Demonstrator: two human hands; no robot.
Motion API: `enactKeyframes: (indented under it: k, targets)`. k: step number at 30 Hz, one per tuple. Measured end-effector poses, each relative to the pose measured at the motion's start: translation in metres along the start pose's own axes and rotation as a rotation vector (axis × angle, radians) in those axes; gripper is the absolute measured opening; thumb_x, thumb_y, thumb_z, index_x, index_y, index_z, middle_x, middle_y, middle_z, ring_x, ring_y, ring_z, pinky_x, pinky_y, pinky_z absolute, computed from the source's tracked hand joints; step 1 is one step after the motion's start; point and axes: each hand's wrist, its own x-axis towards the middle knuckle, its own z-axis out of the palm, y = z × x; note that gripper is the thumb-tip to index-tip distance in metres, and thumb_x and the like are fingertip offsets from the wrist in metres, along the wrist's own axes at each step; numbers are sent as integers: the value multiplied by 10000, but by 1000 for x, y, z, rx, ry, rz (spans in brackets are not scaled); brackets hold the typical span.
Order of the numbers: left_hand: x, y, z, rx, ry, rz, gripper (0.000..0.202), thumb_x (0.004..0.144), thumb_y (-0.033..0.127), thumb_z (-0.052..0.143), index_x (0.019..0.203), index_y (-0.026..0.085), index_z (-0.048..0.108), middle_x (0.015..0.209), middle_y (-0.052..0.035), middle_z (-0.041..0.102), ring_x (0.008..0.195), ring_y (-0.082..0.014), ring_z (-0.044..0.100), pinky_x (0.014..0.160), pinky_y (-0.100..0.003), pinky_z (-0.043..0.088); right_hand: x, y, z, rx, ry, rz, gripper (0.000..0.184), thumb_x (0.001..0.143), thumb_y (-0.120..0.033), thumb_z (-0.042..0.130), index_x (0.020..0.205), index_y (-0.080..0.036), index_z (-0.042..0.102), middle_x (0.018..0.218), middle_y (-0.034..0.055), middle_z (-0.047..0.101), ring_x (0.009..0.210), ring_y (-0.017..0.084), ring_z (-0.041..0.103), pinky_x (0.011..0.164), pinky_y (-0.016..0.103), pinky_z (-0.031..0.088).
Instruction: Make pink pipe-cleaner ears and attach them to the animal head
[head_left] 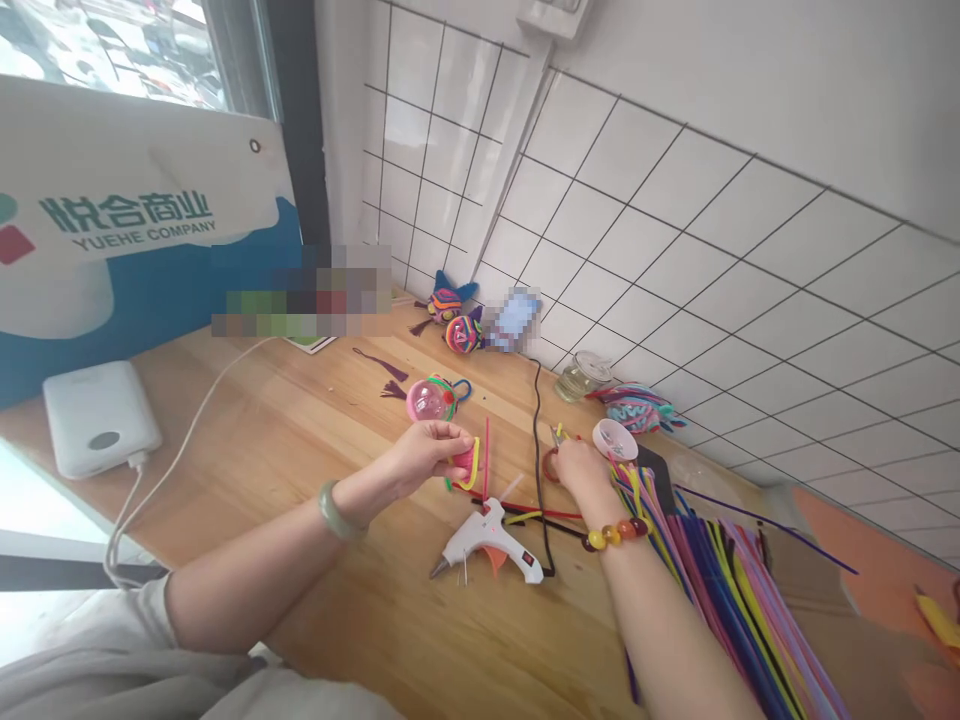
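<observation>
My left hand (427, 455) is closed around a small pink pipe-cleaner piece (466, 462) with a yellow-green loop and a pink stem sticking up, held just above the wooden table (300, 440). My right hand (576, 465) rests further right, fingers curled on small scissors with an orange-red handle (553, 452). A white hot glue gun (487, 540) lies on the table between and below both hands. A thick bundle of coloured pipe cleaners (720, 590) lies under my right forearm. A jade bangle sits on my left wrist, a bead bracelet on my right.
A pink transparent ball ornament (429, 398) sits beyond my left hand. Finished woven figures (454, 318) stand by the tiled wall, a glass jar (579, 377) and a striped piece (639, 408) further right. A white power bank (101, 415) with cable lies at left. A black cord (538, 470) crosses the table.
</observation>
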Motion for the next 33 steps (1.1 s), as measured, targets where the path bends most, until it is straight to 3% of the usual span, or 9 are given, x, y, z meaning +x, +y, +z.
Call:
enactKeyframes:
  k: [2,5,6,8,10,21,26,33]
  targets:
    - [-1,2,0,0,4,12,195,670,268,668,735,104,584,625,-10,574,539,-72,573,542,-170,499,-11,-7,-12,-1,59,-64,229,749,-97,469,869,-18,647,810,249,621,802,308,599,662,378,429]
    - [-3,4,2,-2,13,16,201,660,268,676,734,103,590,615,-7,568,525,-70,562,532,-178,503,-35,-28,-33,44,159,-253,360,811,-142,422,1160,-173,504,1046,134,573,982,228,522,807,335,395]
    - [-4,5,3,-3,8,16,203,656,268,679,733,101,591,610,-5,565,518,-68,556,528,-181,504,-44,-37,-39,71,204,-345,378,827,-164,411,1198,-213,461,1107,97,543,1022,205,493,847,319,374]
    - [-6,5,5,-9,-16,19,209,650,269,684,733,100,595,607,-1,561,510,-60,542,524,-180,503,-61,-51,-49,177,406,-635,349,841,-157,382,1175,-170,482,1078,109,552,988,219,497,839,352,372]
    - [-8,4,7,-12,-52,24,215,647,275,685,735,99,601,605,3,557,511,-55,535,530,-180,503,-73,-60,-55,188,496,-760,327,848,-133,364,1141,-148,509,1029,115,574,949,226,506,807,371,372]
    - [-16,1,13,46,-216,-3,274,645,335,676,758,94,608,685,-52,630,568,-107,610,596,-216,504,-92,-59,-64,65,569,-862,241,842,-92,382,974,-95,584,867,113,623,793,191,530,707,341,338]
    - [-18,2,16,15,-272,-49,224,650,283,682,756,99,610,687,-45,637,605,-109,616,661,-236,509,-97,-53,-64,10,597,-919,251,851,-85,359,957,-101,586,817,115,629,772,185,534,672,331,321]
    - [-18,3,17,-44,-307,-97,218,624,182,708,807,101,622,762,-46,643,705,-121,626,750,-242,499,-100,-44,-62,87,531,-871,222,849,-93,377,941,-126,576,850,93,621,771,171,528,709,329,301]
